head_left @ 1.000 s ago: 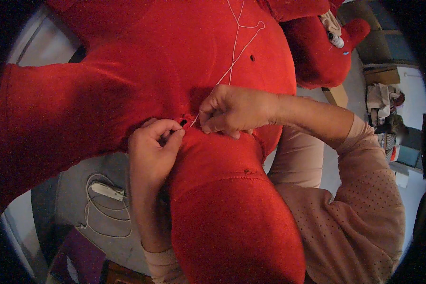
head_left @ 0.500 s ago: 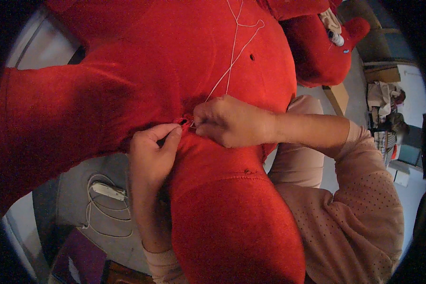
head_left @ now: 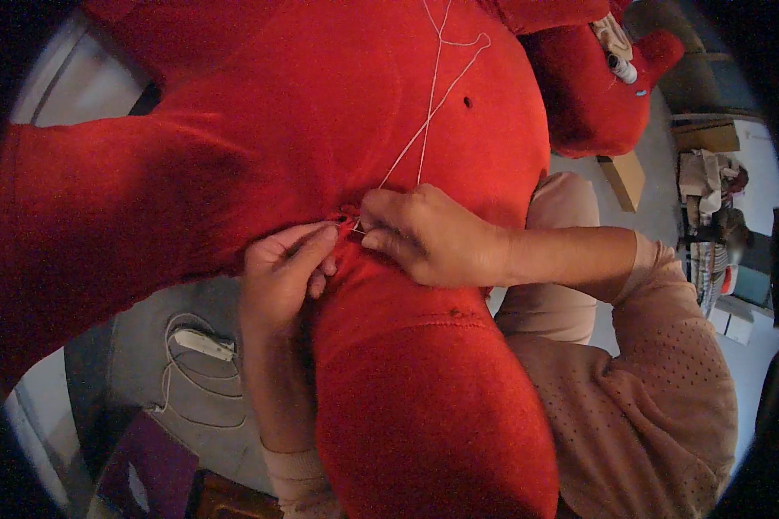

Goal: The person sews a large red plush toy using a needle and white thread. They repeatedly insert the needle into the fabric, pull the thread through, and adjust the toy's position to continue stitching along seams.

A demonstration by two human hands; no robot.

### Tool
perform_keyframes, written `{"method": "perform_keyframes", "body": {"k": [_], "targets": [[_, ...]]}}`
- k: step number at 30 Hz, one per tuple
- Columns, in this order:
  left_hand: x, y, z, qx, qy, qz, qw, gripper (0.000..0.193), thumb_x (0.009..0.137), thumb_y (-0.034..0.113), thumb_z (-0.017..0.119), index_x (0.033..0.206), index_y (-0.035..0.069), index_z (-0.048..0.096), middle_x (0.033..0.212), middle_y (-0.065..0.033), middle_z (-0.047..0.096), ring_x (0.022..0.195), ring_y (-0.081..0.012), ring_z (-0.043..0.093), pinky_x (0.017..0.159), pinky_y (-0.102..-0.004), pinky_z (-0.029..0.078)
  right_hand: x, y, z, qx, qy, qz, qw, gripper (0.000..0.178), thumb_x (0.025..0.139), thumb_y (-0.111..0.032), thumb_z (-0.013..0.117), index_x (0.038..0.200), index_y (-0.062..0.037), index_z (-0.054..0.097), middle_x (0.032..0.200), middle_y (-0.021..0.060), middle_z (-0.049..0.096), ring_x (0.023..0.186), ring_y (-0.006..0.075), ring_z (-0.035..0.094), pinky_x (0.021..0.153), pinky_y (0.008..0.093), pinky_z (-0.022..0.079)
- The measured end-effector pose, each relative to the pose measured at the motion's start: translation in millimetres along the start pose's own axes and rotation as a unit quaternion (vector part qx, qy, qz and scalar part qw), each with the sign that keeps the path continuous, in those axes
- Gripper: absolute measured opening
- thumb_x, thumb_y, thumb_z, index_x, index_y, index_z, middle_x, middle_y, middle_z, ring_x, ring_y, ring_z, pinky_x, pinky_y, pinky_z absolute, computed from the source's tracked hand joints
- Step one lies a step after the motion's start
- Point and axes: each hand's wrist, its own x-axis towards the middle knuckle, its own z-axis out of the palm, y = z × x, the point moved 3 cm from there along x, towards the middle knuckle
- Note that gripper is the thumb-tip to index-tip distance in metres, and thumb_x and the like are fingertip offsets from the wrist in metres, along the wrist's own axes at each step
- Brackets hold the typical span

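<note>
A large stuffed figure of red cloth point(head_left: 260, 164) lies across my lap, with a small torn gap point(head_left: 344, 218) in its seam. Beside that gap my left hand point(head_left: 281, 268) pinches the edge of the red cloth between thumb and forefinger. Close by on the other side, my right hand point(head_left: 433, 233) is closed, thumb against fingers, on a thin pale sliver that looks like a sewing needle point(head_left: 358, 230). From this hand two strands of white thread point(head_left: 427, 121) run up over the cloth, crossing and ending in a loose loop. Most of the needle is hidden by my fingers.
A spool of white thread point(head_left: 622, 69) rests on another red stuffed part point(head_left: 580, 95) at upper right. A white power strip with its cable point(head_left: 203, 343) lies on the floor at lower left, near a purple panel point(head_left: 151, 467). Cardboard point(head_left: 625, 180) and piled cloths point(head_left: 705, 173) are at right.
My right hand has shifted slightly down and tilted, staying beside the gap. The left hand's lower fingers now show below its thumb. The whole view has moved a little.
</note>
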Motion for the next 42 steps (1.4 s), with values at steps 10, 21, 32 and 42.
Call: {"method": "perform_keyframes", "body": {"k": [10, 21, 32, 42], "targets": [[0.9, 3.1, 4.5, -0.011, -0.025, -0.025, 0.999, 0.019, 0.087, 0.016, 0.065, 0.096, 0.0, 0.067, 0.063, 0.0003, 0.057, 0.047, -0.0048, 0.043, 0.043, -0.0195, 0.031, 5.6, 2.6, 7.2, -0.033, 0.026, -0.005, 0.999, 0.016, 0.085, -0.015, 0.059, 0.086, -0.0006, 0.051, 0.071, 0.0243, 0.057, 0.071, 0.0447, 0.058, 0.059, 0.052, 0.044], [-2.8, 13.7, 0.7, -0.003, 0.165, 0.182, 0.969, 0.021, 0.09, 0.015, 0.062, 0.101, -0.002, 0.066, 0.074, -0.0041, 0.063, 0.057, -0.0082, 0.052, 0.047, -0.0197, 0.039, -20.2, -9.3, -8.9, -0.114, 0.104, -0.068, 0.986, 0.012, 0.084, -0.012, 0.062, 0.09, -0.0032, 0.056, 0.078, 0.014, 0.057, 0.074, 0.0335, 0.058, 0.059, 0.0417, 0.046], [-6.3, 19.2, 3.8, 0.208, 0.141, 0.147, 0.957, 0.013, 0.09, 0.01, 0.058, 0.096, 0.002, 0.067, 0.083, -0.0044, 0.063, 0.068, -0.0122, 0.06, 0.057, -0.0238, 0.053, -25.8, -5.1, -5.1, -0.115, 0.115, -0.034, 0.986, 0.016, 0.084, -0.01, 0.061, 0.099, -0.0044, 0.059, 0.085, 0.0148, 0.063, 0.072, 0.0337, 0.062, 0.058, 0.0428, 0.048], [-4.9, 8.3, 8.7, 0.393, 0.142, 0.332, 0.846, 0.012, 0.077, 0.004, 0.063, 0.088, 0.004, 0.067, 0.082, -0.0151, 0.062, 0.077, -0.0329, 0.061, 0.071, -0.0383, 0.047, -13.6, 3.7, -10.1, -0.249, -0.003, 0.047, 0.967, 0.014, 0.085, -0.017, 0.057, 0.097, -0.01, 0.055, 0.069, 0.0143, 0.06, 0.066, 0.036, 0.061, 0.051, 0.0469, 0.044]]}}
